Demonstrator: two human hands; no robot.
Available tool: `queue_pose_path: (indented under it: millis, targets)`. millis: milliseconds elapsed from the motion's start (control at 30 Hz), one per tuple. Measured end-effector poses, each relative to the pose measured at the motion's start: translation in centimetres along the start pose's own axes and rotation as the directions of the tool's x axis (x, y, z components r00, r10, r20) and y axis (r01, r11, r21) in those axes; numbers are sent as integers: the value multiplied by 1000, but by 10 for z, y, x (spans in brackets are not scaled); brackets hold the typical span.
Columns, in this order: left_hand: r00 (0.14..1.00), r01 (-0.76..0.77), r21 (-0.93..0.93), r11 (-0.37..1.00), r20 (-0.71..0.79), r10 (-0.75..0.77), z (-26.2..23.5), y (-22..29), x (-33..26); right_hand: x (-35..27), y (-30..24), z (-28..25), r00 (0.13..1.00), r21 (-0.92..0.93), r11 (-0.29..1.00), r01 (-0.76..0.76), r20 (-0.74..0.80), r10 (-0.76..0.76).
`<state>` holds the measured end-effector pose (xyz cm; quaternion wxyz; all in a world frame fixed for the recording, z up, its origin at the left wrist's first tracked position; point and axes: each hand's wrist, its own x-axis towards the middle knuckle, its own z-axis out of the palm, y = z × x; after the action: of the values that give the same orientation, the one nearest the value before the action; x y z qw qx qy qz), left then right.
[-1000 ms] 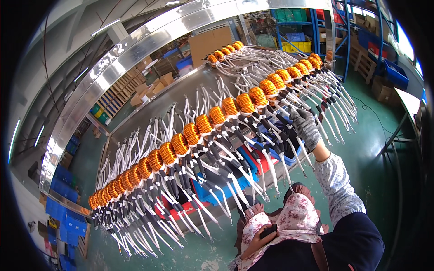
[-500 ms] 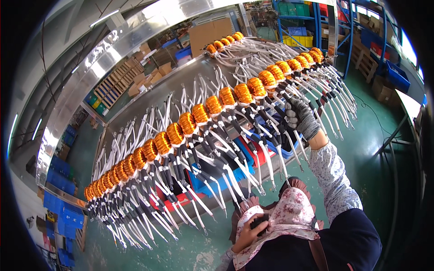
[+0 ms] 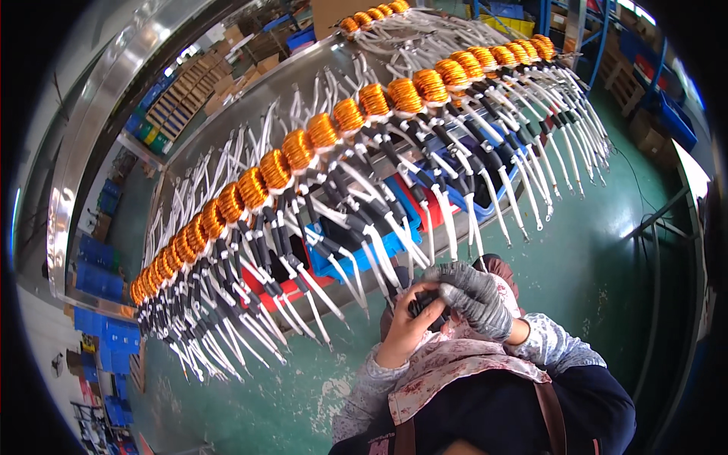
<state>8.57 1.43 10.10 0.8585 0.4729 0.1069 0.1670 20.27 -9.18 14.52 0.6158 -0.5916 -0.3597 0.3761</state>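
Note:
My left hand (image 3: 407,327) is bare and curls around a small black object (image 3: 422,305) close to my chest. My right hand (image 3: 474,299), in a grey knit glove, closes over the same object from the right, touching the left hand. Just above both hands hang the white and black sleeved leads (image 3: 394,250) of a long row of orange copper coils (image 3: 326,130) strung on a rack. The row runs from lower left to upper right. What the black object is cannot be made out.
Red and blue bins (image 3: 345,262) sit under the coil rack. A second coil row (image 3: 371,15) lies at the top. A shiny metal channel (image 3: 91,129) curves along the left. Blue crates (image 3: 98,277) stand at the left, a metal frame (image 3: 660,227) at the right, green floor (image 3: 591,250) below.
My right hand has left the hanging leads at the right of the rack and come down to meet my left hand at the black object. The view has tilted toward the rack.

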Motion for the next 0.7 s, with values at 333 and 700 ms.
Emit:
queue_pose_path:
  millis: [333, 700]
  targets:
    - [973, 207, 59, 977, -122, -199, -12, -17, -36, 94, -17, -145, 489, -786, 582, 208, -432, -758]
    - [965, 219, 38, 975, -155, -211, -28, -26, -51, 118, -32, -147, 501, -957, 264, -121, -289, -816]
